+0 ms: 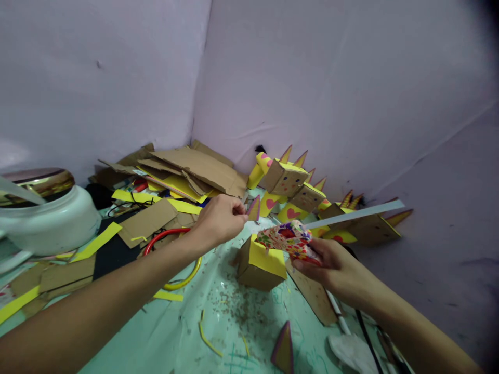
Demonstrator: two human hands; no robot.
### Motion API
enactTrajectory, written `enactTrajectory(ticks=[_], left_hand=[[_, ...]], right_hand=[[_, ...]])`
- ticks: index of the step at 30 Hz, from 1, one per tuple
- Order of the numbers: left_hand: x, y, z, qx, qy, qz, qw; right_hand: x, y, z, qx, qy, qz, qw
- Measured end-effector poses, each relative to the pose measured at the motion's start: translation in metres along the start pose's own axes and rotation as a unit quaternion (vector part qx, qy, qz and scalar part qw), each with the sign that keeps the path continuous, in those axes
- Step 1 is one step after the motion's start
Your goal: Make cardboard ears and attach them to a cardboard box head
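The work appears to be partly done. A small brown cardboard box with a yellow paper top point(262, 274) stands on the pale green sheet point(156, 340). Beyond this box and to its right, a row of larger brown and yellow boxes point(288, 179) already carries yellow spikes with purple edges, coloured dots and heart-marked yellow paper parts.

The small box itself seems less advanced: on the part of its top which I can see there is no spike, and its visible brown sides have no dots. The left hand point(222, 218) pinches a yellow triangular spike with a purple edge point(254, 209) between its fingertips, near the far side of the box. The right hand point(335, 265) grips a flower-patterned tool, probably a glue gun point(286, 239), whose front is over the box; whether it touches the top, I cannot tell. One more loose yellow triangle with purple edges point(284, 348) lies nearer than the box, so probably at least these two spikes are left to attach.
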State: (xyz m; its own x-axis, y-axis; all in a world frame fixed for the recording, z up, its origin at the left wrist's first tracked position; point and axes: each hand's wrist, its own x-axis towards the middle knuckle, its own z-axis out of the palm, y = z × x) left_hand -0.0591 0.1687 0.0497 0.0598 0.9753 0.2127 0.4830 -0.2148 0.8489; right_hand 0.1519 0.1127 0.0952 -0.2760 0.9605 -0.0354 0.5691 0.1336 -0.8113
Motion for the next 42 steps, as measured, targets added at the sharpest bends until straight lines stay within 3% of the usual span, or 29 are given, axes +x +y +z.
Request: enactTrajectory(ticks=[21,35,42], left_hand=[[0.000,0.002,-0.002,0.001,0.007,-0.007,1.000],[0.000,0.001,-0.001,-0.004,-0.003,-0.007,1.000],[-0.001,0.006,-0.004,0.003,0.003,-0.024,1.000]], right_hand=[[0.001,0.007,-0.005,-0.116,-0.020,-0.016,0.993],[-0.004,-0.001,-0.012,-0.074,-0.002,-0.020,0.997],[0.002,-0.007,-0.008,-0.161,0.014,-0.033,0.986]])
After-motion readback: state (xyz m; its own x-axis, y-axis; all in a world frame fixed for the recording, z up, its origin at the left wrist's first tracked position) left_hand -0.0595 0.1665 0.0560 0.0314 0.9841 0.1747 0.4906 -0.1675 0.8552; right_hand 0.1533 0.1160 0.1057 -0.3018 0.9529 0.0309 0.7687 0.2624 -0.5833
